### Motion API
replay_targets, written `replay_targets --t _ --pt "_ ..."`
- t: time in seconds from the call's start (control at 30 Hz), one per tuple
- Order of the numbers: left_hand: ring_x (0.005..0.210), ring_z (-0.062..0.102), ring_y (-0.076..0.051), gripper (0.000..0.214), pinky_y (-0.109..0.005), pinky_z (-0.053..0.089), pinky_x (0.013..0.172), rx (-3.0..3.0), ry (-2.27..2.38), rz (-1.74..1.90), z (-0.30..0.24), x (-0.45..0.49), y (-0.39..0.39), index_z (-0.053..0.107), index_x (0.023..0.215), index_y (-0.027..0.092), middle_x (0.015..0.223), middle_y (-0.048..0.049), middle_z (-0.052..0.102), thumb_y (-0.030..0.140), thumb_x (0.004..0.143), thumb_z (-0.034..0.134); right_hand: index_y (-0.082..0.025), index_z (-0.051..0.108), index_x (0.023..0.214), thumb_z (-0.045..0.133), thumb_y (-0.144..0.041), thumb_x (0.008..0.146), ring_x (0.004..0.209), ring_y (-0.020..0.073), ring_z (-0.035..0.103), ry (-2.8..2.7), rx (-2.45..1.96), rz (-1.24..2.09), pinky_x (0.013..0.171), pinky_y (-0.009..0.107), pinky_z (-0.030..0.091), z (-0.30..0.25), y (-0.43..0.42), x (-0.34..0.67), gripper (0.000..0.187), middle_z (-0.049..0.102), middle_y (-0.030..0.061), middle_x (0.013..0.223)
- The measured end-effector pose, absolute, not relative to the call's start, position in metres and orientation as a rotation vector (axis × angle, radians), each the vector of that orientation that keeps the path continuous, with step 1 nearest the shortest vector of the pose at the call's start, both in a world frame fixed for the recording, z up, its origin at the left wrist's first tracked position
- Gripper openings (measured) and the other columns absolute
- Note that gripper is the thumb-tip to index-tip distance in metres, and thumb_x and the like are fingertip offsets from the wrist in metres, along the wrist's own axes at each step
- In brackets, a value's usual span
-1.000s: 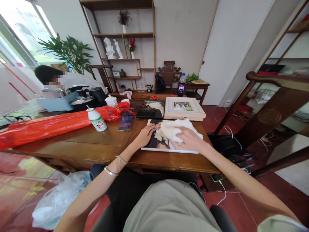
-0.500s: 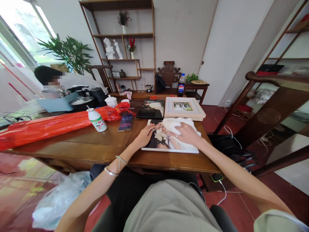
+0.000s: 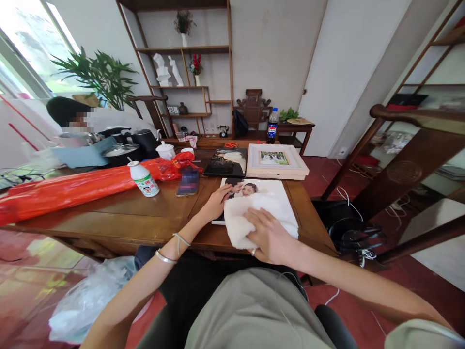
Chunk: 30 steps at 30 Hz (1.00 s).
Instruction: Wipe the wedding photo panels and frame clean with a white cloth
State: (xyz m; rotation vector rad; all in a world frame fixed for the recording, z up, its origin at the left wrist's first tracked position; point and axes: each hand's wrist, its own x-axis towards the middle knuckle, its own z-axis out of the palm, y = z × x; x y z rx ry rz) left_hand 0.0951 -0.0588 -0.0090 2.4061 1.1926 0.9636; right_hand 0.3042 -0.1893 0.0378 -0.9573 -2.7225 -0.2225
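A wedding photo panel (image 3: pixel 275 188) lies flat on the wooden table in front of me. At its left edge, my left hand (image 3: pixel 215 202) rests with fingers stretched out, touching the panel. My right hand (image 3: pixel 267 235) presses a fluffy white cloth (image 3: pixel 238 218) against the panel's lower part, its fingers spread over the cloth and gripping it. The cloth covers much of the lower picture and hangs a little over the near edge. Two printed figures show at the top left of the panel.
Behind the panel lie a dark photo board (image 3: pixel 225 162) and a pale picture frame (image 3: pixel 301 167). To the left are a phone (image 3: pixel 187 182), a white bottle (image 3: pixel 144 179) and a long red wrapped roll (image 3: pixel 83 185). A cola bottle (image 3: pixel 271 127) stands behind. A person (image 3: pixel 116 118) leans at far left.
My right hand has drawn the white cloth from the panel's upper right down toward me, uncovering the upper part of the picture. My left hand stays at the left edge.
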Motion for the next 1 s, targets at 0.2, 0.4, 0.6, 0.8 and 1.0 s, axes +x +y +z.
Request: replay_targets --t 0.2,0.4,0.6,0.8,1.0 --pt "0.125 0.043 -0.022 0.040 -0.040 0.032 0.107 2.420 1.205 0.963 -0.009 0.096 -0.060 0.054 0.120 0.008 0.131 -0.0149 0.050 0.021 0.088 0.034 -0.015 0.065 0.095 0.048 -0.033 0.083 0.093 0.0255 0.055 -2.608 -1.188 -0.235 0.082 0.036 0.041 0.052 -0.130 0.318 0.028 0.062 0.0132 0.096" --pt "0.124 0.045 -0.021 0.038 -0.040 0.032 0.107 2.419 1.243 0.963 -0.008 0.096 -0.062 0.054 0.119 0.011 0.130 -0.0120 0.052 0.022 0.089 0.034 -0.013 0.064 0.096 0.036 -0.038 0.090 0.080 0.0238 0.058 -2.435 -1.613 -0.401 0.070 0.031 0.040 0.052 -0.090 0.350 0.038 0.062 0.0148 0.089" --pt "0.124 0.045 -0.021 0.038 -0.040 0.032 0.107 2.432 1.223 0.981 -0.011 0.097 -0.060 0.055 0.118 0.012 0.129 -0.0115 0.053 0.021 0.088 0.033 -0.012 0.067 0.088 0.046 -0.029 0.083 0.086 0.0261 0.055 -2.628 -1.465 -0.379 0.077 0.034 0.039 0.054 -0.141 0.341 0.027 0.062 0.0155 0.091" --pt "0.124 0.045 -0.021 0.039 -0.041 0.033 0.107 2.441 1.207 0.986 -0.011 0.096 -0.058 0.055 0.118 0.009 0.129 -0.0139 0.052 0.020 0.088 0.033 -0.014 0.067 0.080 0.057 -0.033 0.073 0.096 0.0295 0.049 -2.758 -1.153 -0.269 0.083 0.039 0.037 0.053 -0.193 0.302 0.023 0.058 0.0157 0.099" --pt "0.125 0.043 -0.023 0.039 -0.042 0.032 0.107 2.438 1.169 0.979 -0.012 0.095 -0.057 0.054 0.119 0.009 0.130 -0.0143 0.051 0.020 0.088 0.033 -0.015 0.064 0.095 0.050 -0.032 0.081 0.092 0.0262 0.049 -2.679 -1.338 -0.254 0.076 0.035 0.039 0.060 -0.147 0.297 0.026 0.058 0.0133 0.098"
